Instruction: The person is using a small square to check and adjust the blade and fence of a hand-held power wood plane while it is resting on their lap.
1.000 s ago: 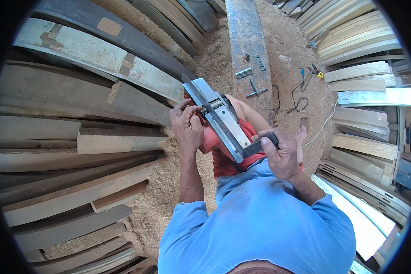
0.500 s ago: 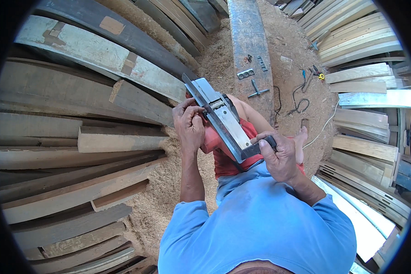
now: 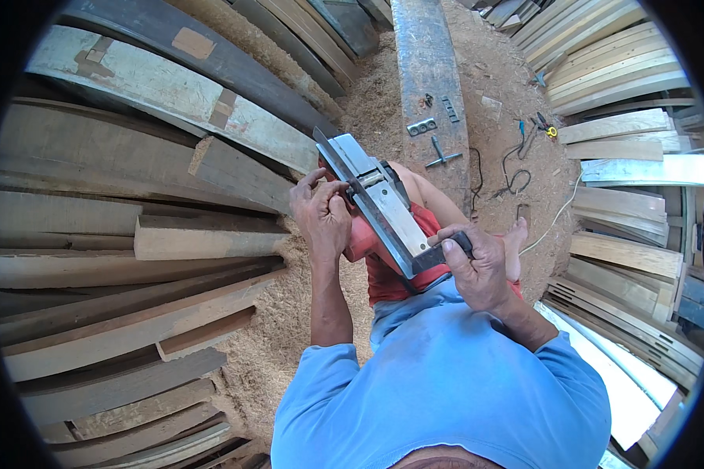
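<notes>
An electric planer (image 3: 400,215) with a red body lies upside down across my lap, its flat metal sole facing up. Along the left side of the sole runs the long blade of a try square (image 3: 370,205). My right hand (image 3: 481,270) is closed around the square's black stock at the near end, thumb on top. At the planer's left side, by the cutter slot, my left hand (image 3: 322,211) pinches a dark part with bent fingers. Its fingertips are partly hidden, so the exact part is unclear.
Ahead lies a worn plank (image 3: 430,55) bearing a T-handled tool (image 3: 443,153), a metal piece with holes (image 3: 422,127) and small parts. Stacked boards (image 3: 78,148) line the left, more timber (image 3: 614,70) the right. A cable (image 3: 515,176) and yellow tape measure (image 3: 551,132) rest on the shavings-strewn floor.
My left hand has shifted slightly left, its fingers still at the planer's side. The planer, the try square and my right hand look almost unmoved.
</notes>
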A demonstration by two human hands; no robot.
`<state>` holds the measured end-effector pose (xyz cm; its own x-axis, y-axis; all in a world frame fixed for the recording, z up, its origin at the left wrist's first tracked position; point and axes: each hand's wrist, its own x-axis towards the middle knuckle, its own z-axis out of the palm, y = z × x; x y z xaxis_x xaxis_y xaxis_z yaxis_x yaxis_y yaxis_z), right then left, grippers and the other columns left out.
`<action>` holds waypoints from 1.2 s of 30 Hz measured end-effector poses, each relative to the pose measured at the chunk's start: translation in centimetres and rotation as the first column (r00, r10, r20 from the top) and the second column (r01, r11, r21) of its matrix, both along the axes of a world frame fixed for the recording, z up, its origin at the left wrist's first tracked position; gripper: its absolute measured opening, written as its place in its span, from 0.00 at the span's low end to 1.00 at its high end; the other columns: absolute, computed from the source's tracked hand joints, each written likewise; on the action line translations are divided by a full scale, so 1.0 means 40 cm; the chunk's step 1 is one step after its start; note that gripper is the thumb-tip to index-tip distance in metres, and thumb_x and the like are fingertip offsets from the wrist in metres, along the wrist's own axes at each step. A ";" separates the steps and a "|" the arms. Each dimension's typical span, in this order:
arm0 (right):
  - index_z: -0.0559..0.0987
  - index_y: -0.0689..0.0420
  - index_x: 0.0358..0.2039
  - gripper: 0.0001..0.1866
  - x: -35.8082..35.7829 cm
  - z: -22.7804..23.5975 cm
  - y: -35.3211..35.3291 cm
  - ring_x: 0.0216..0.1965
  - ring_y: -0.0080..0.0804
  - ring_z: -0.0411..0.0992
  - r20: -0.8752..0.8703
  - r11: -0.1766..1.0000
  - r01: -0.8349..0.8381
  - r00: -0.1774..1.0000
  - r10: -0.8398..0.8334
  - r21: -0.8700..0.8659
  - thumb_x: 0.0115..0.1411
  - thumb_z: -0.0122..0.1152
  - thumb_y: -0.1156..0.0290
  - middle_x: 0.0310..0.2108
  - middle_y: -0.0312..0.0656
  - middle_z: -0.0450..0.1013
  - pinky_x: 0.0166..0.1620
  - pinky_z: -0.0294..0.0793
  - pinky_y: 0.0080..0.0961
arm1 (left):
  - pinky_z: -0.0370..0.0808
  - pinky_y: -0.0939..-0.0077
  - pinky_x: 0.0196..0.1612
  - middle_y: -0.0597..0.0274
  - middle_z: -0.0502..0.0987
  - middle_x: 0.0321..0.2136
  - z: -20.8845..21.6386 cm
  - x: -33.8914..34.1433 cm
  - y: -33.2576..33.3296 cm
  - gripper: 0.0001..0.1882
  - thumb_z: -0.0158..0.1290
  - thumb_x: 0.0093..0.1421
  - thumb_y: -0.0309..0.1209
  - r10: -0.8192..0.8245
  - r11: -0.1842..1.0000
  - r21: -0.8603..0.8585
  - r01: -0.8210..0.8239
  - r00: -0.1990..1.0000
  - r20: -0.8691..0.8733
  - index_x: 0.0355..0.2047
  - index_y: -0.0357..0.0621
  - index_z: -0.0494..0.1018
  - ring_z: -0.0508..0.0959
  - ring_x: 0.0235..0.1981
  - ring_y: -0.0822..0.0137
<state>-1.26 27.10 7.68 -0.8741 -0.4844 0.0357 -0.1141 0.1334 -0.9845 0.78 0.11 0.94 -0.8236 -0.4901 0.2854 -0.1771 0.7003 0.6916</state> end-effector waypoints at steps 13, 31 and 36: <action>0.80 0.64 0.40 0.08 0.005 0.000 0.000 0.25 0.19 0.72 0.017 1.000 0.020 1.000 -0.020 0.001 0.70 0.55 0.75 0.23 0.38 0.76 0.31 0.72 0.23 | 0.71 0.55 0.60 0.48 0.79 0.50 -0.020 -0.005 0.000 0.14 0.46 0.52 0.22 -0.062 0.985 0.150 0.079 0.991 -0.118 0.31 0.38 0.82 0.73 0.55 0.51; 0.82 0.64 0.44 0.10 -0.374 -0.493 0.075 0.33 0.29 0.79 0.212 0.951 0.216 0.941 -0.263 0.224 0.67 0.62 0.70 0.30 0.46 0.78 0.39 0.78 0.32 | 0.68 0.52 0.64 0.36 0.68 0.59 -0.069 -0.005 -0.031 0.31 0.58 0.56 0.27 -0.085 0.981 0.183 0.068 0.992 0.090 0.59 0.35 0.63 0.72 0.59 0.45; 0.81 0.62 0.44 0.16 -0.390 -0.655 0.120 0.39 0.57 0.79 -0.058 0.794 0.270 0.957 -0.286 0.544 0.64 0.65 0.62 0.37 0.56 0.79 0.47 0.78 0.47 | 0.69 0.54 0.64 0.36 0.70 0.56 -0.076 -0.016 -0.035 0.31 0.56 0.62 0.29 -0.106 0.880 0.473 0.042 0.988 0.110 0.62 0.32 0.58 0.74 0.59 0.47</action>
<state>-16.86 31.90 -18.51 -0.9709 -0.1542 -0.1831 0.0346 0.6663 -0.7449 0.16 -1.27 -2.12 -0.8765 -0.4759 -0.0725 -0.2470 0.3154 0.9163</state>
